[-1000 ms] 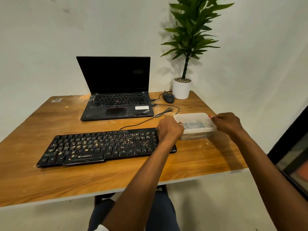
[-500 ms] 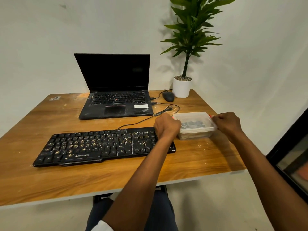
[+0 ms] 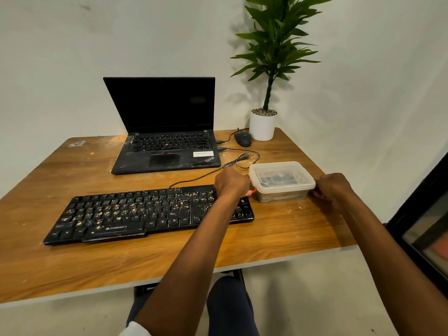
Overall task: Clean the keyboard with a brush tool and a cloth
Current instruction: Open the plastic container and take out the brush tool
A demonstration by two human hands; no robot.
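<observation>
A black keyboard speckled with yellowish crumbs lies across the wooden table. To its right stands a clear plastic box with its lid on and dark items inside. My left hand grips the box's left end, where a red clip shows below the fingers. My right hand grips the box's right end. Fingertips of both hands are hidden behind the knuckles. No brush or cloth is visible outside the box.
An open black laptop sits behind the keyboard. A black mouse and a potted plant in a white pot stand at the back right. The keyboard's cable loops past the box. A dark frame stands right.
Both hands stay on the box's ends; the left hand's red clip now shows swung outward below the lid. The view has shifted slightly.
</observation>
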